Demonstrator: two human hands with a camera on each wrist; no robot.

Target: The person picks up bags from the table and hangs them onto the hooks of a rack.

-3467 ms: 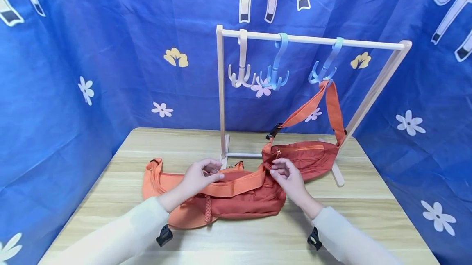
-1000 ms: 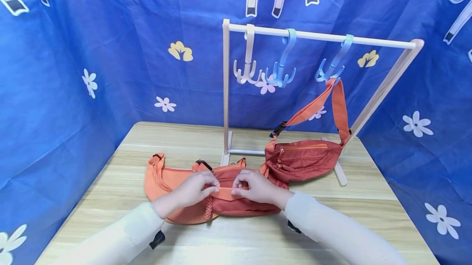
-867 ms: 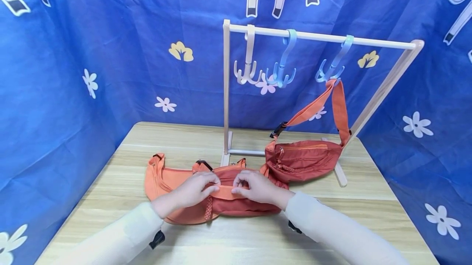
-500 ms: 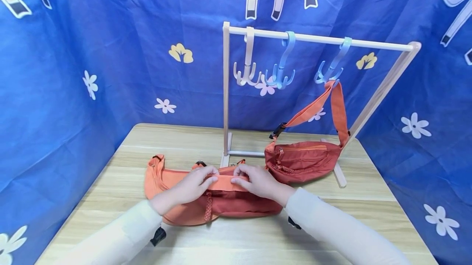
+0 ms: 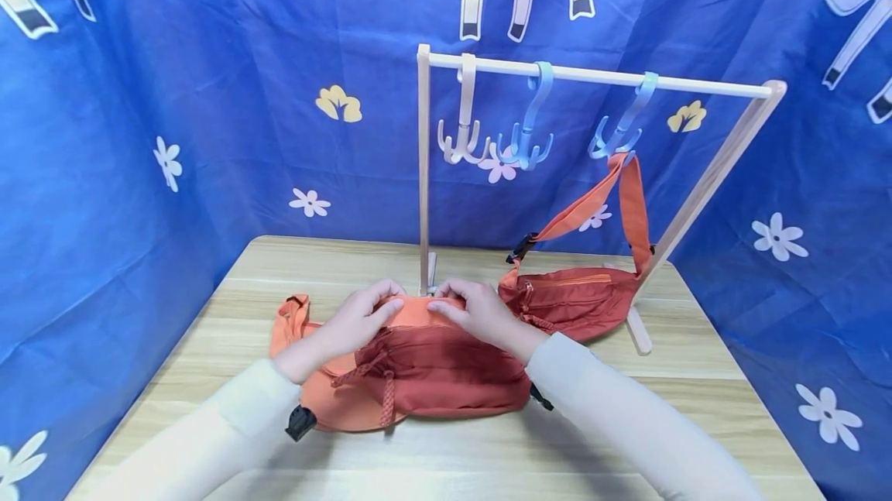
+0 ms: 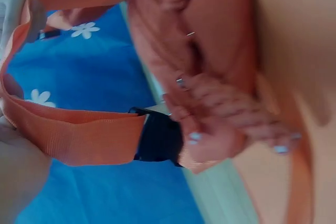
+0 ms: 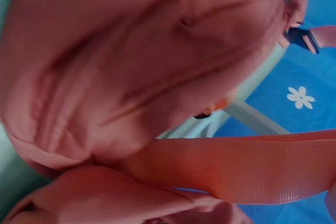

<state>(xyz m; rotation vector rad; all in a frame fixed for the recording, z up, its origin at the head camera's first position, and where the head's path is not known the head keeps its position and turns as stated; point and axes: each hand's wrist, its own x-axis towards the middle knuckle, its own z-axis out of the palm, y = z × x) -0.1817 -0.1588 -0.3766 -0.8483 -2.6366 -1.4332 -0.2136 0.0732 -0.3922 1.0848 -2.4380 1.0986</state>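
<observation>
A dark red waist bag (image 5: 460,377) lies on the table below my hands, its orange strap (image 5: 416,312) raised above it. My left hand (image 5: 358,321) pinches the strap between thumb and fingers. Close beside it, my right hand (image 5: 484,319) pinches the same strap. In the left wrist view the strap (image 6: 94,137) runs to a black buckle (image 6: 157,137) at the bag's end, near braided zipper pulls (image 6: 231,103). The right wrist view shows the bag's creased side (image 7: 131,66) and the taut strap (image 7: 252,169).
A second red waist bag (image 5: 581,301) hangs by its strap from a blue hook (image 5: 616,137) on a wooden rack (image 5: 423,176). A blue hook (image 5: 527,129) and a white hook (image 5: 463,121) hang further left. An orange piece with a curved edge (image 5: 348,404) lies partly under the bag.
At 3.5 s ago my hands were apart above the bag. They have since pinched the strap and lifted it upward and away from me; the bag's top has tilted up with it.
</observation>
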